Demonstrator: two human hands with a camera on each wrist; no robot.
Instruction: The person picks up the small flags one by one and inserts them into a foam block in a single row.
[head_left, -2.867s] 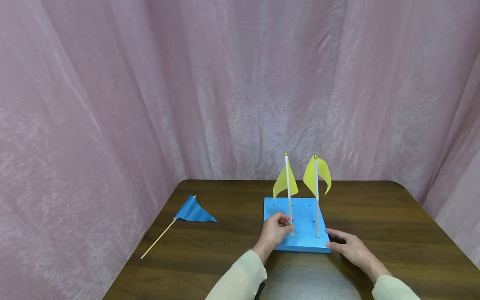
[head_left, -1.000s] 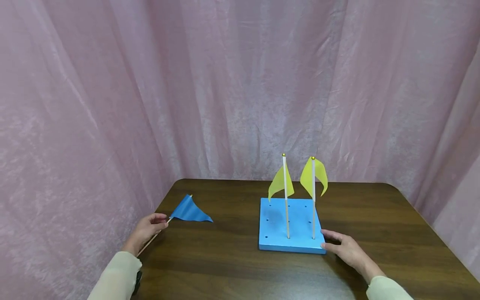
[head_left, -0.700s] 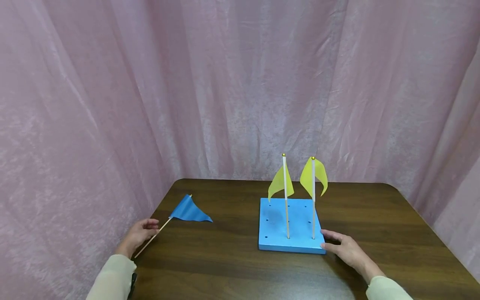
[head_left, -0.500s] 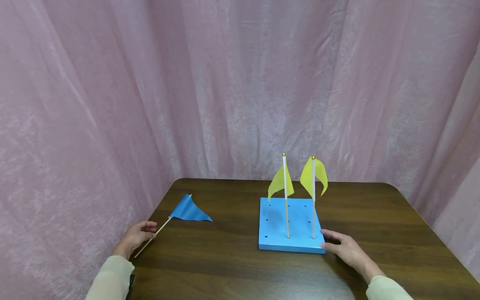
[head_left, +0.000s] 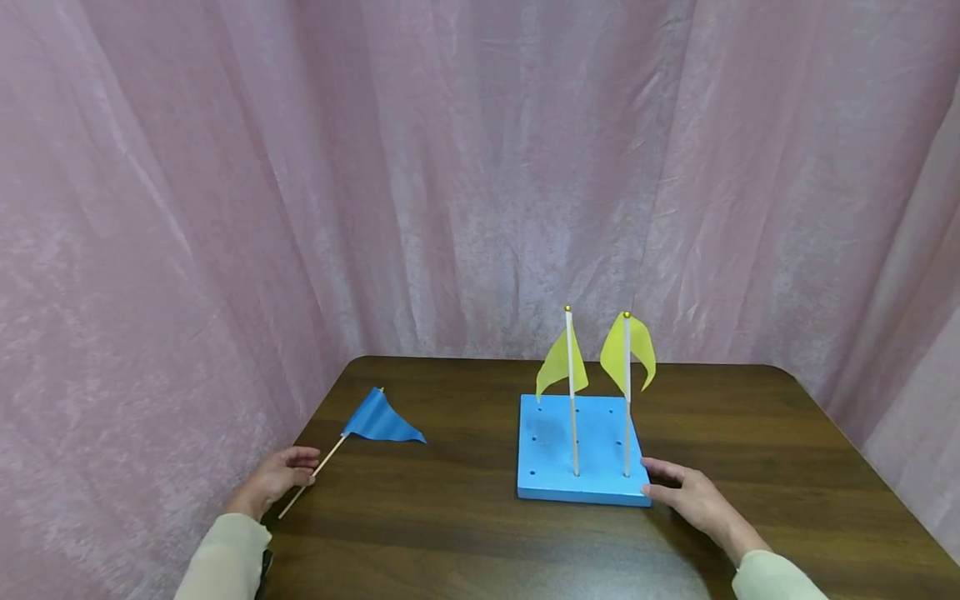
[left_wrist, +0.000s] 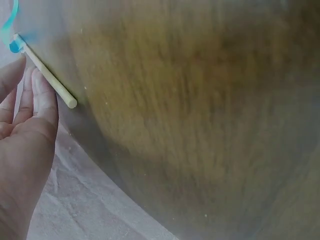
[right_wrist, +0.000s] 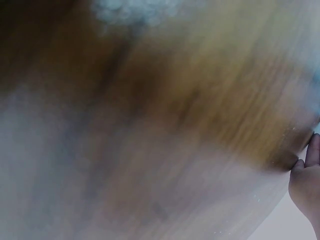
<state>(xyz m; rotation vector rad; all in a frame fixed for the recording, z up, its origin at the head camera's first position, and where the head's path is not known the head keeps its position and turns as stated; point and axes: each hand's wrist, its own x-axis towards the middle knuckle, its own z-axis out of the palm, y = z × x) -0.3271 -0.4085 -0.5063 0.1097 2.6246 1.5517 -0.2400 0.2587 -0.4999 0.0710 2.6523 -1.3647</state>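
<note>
At the table's left, my left hand (head_left: pixel 273 481) has thumb and fingertips at the wooden stick of a blue pennant flag (head_left: pixel 382 419), pinching it partway down. In the left wrist view the bare end of the stick (left_wrist: pixel 57 87) sticks out past the fingers. A light blue board (head_left: pixel 551 454) with several holes lies right of centre. Upright in its front row stand a yellow flag (head_left: pixel 558 367) and a second yellow flag (head_left: pixel 618 358) to its right. My right hand (head_left: pixel 697 500) touches the board's right edge, thumb near the front corner, fingers nearly straight.
The dark wooden table (head_left: pixel 450 533) has rounded far corners. Pink curtains (head_left: pixel 480 183) hang behind it and along both sides, with the left curtain close by the left hand.
My left hand has left the left yellow flag's stick and gone to the blue flag, sliding down its stick. That stick's lower end has just shifted slightly right. The right hand stays at the board.
</note>
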